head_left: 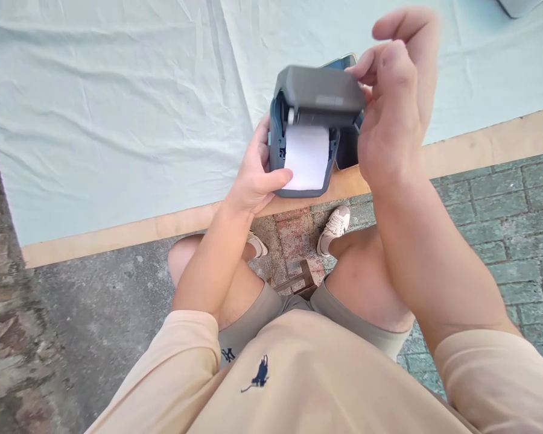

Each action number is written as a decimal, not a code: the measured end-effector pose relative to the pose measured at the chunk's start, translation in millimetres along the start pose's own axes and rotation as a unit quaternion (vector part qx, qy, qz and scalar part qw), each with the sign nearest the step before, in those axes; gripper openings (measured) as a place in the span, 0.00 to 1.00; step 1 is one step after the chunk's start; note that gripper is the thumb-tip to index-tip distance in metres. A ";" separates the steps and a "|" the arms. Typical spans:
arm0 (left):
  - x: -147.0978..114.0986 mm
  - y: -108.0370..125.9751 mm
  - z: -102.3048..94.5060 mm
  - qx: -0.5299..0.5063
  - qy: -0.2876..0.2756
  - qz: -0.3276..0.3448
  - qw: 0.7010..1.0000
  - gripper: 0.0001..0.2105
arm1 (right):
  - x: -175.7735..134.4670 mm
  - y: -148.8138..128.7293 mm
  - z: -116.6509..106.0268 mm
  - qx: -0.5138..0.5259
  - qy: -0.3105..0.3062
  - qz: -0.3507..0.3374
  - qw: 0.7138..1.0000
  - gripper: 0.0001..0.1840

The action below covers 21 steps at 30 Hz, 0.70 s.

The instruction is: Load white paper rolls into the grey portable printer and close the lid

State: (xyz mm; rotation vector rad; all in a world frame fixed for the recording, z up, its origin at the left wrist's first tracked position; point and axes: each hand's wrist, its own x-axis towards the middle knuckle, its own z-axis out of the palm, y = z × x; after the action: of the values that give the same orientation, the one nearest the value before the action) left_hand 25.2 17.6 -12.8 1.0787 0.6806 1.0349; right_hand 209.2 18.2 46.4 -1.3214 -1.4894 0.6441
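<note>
A small dark grey printer [277,135], which looks like a label or receipt printer, is held over the table's near edge with its cover raised. White paper [306,157] fills the compartment inside. My left hand [254,173] grips the body from the left, its thumb resting over the paper's lower left corner. At the right end of the raised cover [319,87], my right hand [396,102] pinches the edge between thumb and fingers; its upper fingers are slightly blurred. Behind the printer lies a dark flat object [347,147], mostly hidden, perhaps a phone.
A wrinkled pale cloth [117,120] covers the table, with a bare wooden edge [489,134] along the near side. Part of a grey object [519,6] shows at the top right. Below are my knees, shoes and a wooden bar [306,276] near the floor.
</note>
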 end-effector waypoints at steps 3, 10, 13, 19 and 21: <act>-3.2 4.4 4.3 -0.003 0.022 -0.013 1.000 0.44 | -1.5 3.1 -2.6 0.030 -0.029 -0.045 0.998 0.14; -3.6 18.6 16.9 -0.104 0.075 -0.055 0.990 0.23 | -3.6 -2.0 -10.5 -0.072 -0.157 -0.092 0.981 0.15; -0.7 21.0 19.6 -0.111 0.111 -0.078 0.985 0.14 | -2.0 -0.6 -5.8 -0.083 -0.169 -0.087 0.978 0.16; 0.2 22.8 20.8 -0.148 0.102 -0.083 0.980 0.11 | -7.1 -1.0 -2.0 -0.114 -0.138 -0.091 0.980 0.11; -1.3 24.3 21.5 -0.158 0.103 -0.079 0.979 0.11 | -9.7 -3.3 -8.0 -0.100 -0.138 -0.124 0.978 0.10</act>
State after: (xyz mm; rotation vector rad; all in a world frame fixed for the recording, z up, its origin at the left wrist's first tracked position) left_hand 34.9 11.0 17.4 0.6379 0.7270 1.0817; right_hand 214.2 6.6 48.9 -1.2004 -1.9526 0.5409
